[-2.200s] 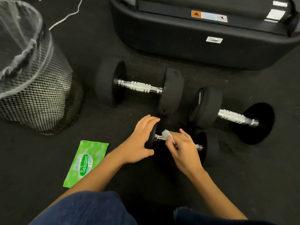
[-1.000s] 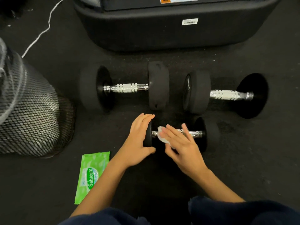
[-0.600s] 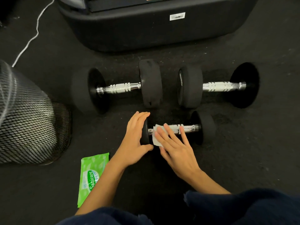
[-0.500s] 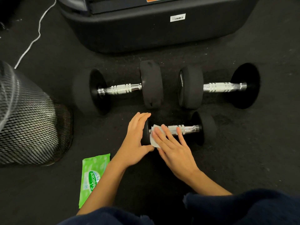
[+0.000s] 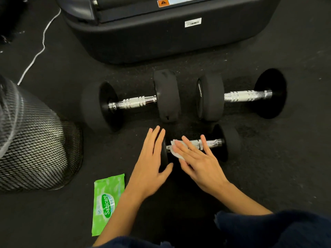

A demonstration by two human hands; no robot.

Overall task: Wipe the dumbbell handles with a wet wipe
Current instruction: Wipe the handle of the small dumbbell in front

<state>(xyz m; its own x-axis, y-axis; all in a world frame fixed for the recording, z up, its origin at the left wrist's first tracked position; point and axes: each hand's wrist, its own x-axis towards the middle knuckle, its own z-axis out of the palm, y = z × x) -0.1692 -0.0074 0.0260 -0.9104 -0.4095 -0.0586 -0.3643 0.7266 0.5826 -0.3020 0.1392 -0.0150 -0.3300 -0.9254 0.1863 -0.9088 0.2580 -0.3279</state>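
While the left hand [image 5: 149,163] steadies the small dumbbell [image 5: 197,145] flat-fingered at its left plate, the right hand [image 5: 198,158] presses the wet wipe [image 5: 174,149] with straight fingers onto the handle [image 5: 213,143]; handle runs left-right. Bare chrome lies rightward of the right hand.

One head-worn camera looks steeply down and forward from close above the dark floor [image 5: 286,167]. Forearms enter from 6 o'clock; a black machine base [image 5: 170,38] fills 12 o'clock, a mesh bin [image 5: 35,149] 9 o'clock.
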